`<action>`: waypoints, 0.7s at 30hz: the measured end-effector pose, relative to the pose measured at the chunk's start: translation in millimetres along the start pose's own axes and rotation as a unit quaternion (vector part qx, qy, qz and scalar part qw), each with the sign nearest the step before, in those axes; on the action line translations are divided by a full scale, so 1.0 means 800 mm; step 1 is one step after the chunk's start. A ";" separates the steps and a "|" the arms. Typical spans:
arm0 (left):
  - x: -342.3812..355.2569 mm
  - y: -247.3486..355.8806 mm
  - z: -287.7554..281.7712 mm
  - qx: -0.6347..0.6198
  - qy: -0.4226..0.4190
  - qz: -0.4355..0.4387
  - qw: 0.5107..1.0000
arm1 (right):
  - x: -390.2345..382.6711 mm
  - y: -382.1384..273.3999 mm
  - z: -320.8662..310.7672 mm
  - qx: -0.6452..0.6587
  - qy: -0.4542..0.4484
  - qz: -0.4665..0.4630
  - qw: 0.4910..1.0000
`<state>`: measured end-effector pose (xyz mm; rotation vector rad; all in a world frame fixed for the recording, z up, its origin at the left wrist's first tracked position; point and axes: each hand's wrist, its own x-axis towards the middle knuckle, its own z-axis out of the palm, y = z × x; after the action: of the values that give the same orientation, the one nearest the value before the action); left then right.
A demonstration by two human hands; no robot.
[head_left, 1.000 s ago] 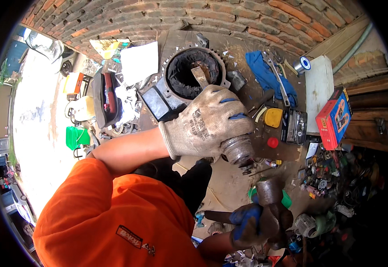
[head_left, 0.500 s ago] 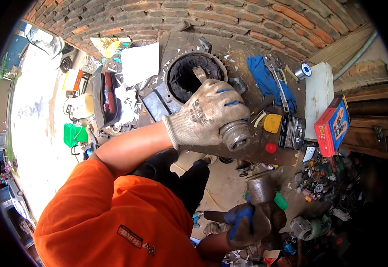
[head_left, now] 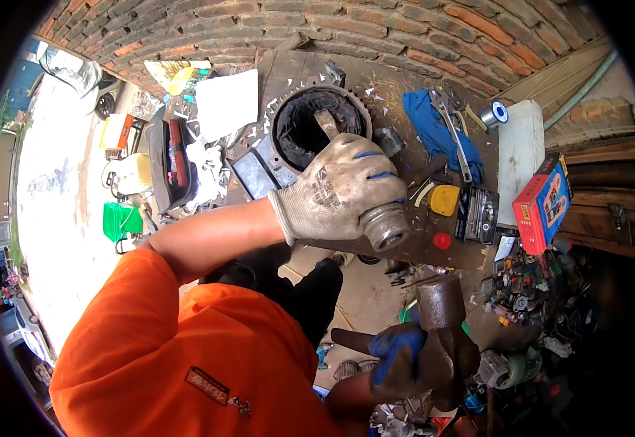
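My left hand [head_left: 343,193], in a dirty grey glove, grips a short metal cylinder [head_left: 385,224] whose round end faces the camera. It is held above the near edge of a dark workbench [head_left: 394,102]. Lower down, my right hand [head_left: 399,358], in a blue glove, holds a hammer [head_left: 439,307] by its wooden handle, with the steel head pointing up, a little below the cylinder. Behind my left hand a large round motor housing [head_left: 317,124] stands on the bench, partly hidden by the glove.
On the bench lie a blue cloth [head_left: 434,131] with a spanner, a yellow tape measure [head_left: 444,199], a red knob [head_left: 442,241], a black box [head_left: 479,214], a white slab [head_left: 519,156] and a red carton [head_left: 543,204]. Small parts litter the ground at right. A brick wall [head_left: 375,29] stands behind.
My left hand has lifted the cylinder and turned its end toward the camera. The hammer in my right hand has risen slightly.
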<state>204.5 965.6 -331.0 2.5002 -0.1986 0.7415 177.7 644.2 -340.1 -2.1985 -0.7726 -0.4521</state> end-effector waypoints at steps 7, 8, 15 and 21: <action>0.011 -0.001 -0.010 0.002 -0.049 -0.006 0.999 | 0.033 -0.025 0.046 0.063 -0.017 0.066 0.996; 0.012 -0.003 -0.011 0.005 -0.053 -0.007 0.999 | 0.043 -0.027 0.048 0.050 -0.016 0.046 0.998; 0.007 0.001 -0.009 0.003 -0.049 -0.002 0.999 | 0.089 -0.052 -0.055 0.511 0.134 0.126 0.840; 0.010 -0.001 -0.015 0.009 -0.074 -0.022 0.997 | 0.043 -0.041 0.065 -0.023 -0.083 0.094 0.992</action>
<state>205.6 972.3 -318.5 2.5689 -0.1899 0.5429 186.2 714.1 -338.2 -2.3480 -0.6393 -0.1970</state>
